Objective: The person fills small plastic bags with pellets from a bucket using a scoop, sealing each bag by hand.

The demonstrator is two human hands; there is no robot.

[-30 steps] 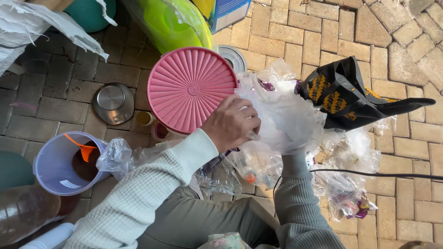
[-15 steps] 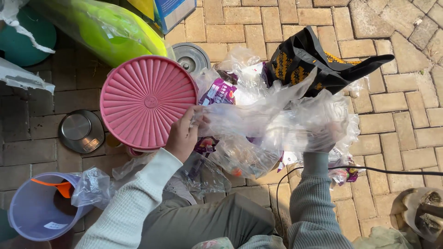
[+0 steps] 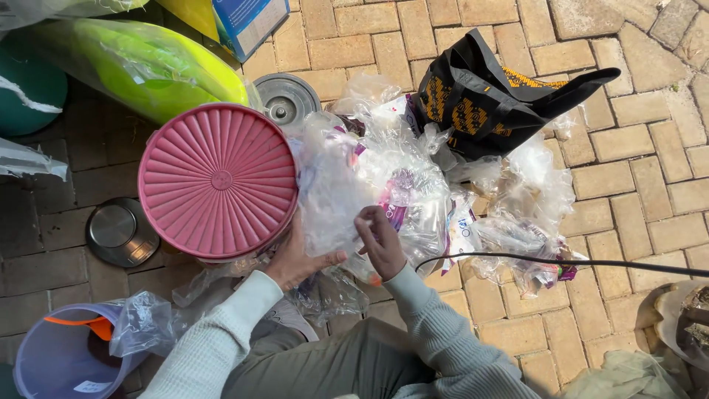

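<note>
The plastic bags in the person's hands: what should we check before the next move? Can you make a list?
1. Left hand under the clear plastic bags: ok, it cups them from below.
2. Right hand gripping the plastic: ok, fingers pinch into it.
3. Pink ribbed lid sitting flat on its container: ok.
4. Black cord away from the hands: not ok, it runs right beside the right hand.
5. Black patterned bag open for use: cannot tell.
6. What is inside the bags: cannot tell, too crumpled.
</note>
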